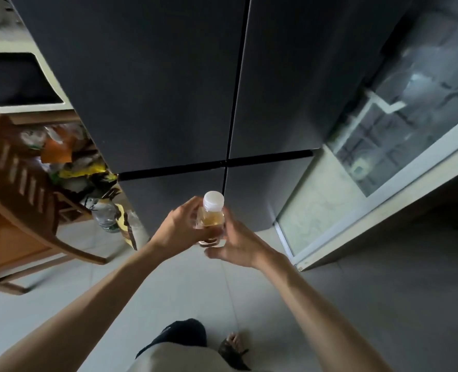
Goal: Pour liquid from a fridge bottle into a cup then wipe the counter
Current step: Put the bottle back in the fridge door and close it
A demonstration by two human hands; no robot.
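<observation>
A small clear bottle point(212, 218) with amber liquid and a white screw cap stands upright between both hands, in front of the dark four-door fridge point(169, 89), whose doors are all shut. My left hand point(181, 226) grips the bottle's left side. My right hand point(236, 244) wraps its right side and base. The lower part of the bottle is hidden by my fingers. No cup or counter is in view.
A wooden chair point(21, 200) piled with bags and packets point(69, 162) stands at the left, with a plastic water bottle point(106, 214) beside it. A glass sliding door with a pale frame point(370, 200) runs along the right. Grey floor tiles point(169, 285) and my sandalled foot point(233, 347) lie below.
</observation>
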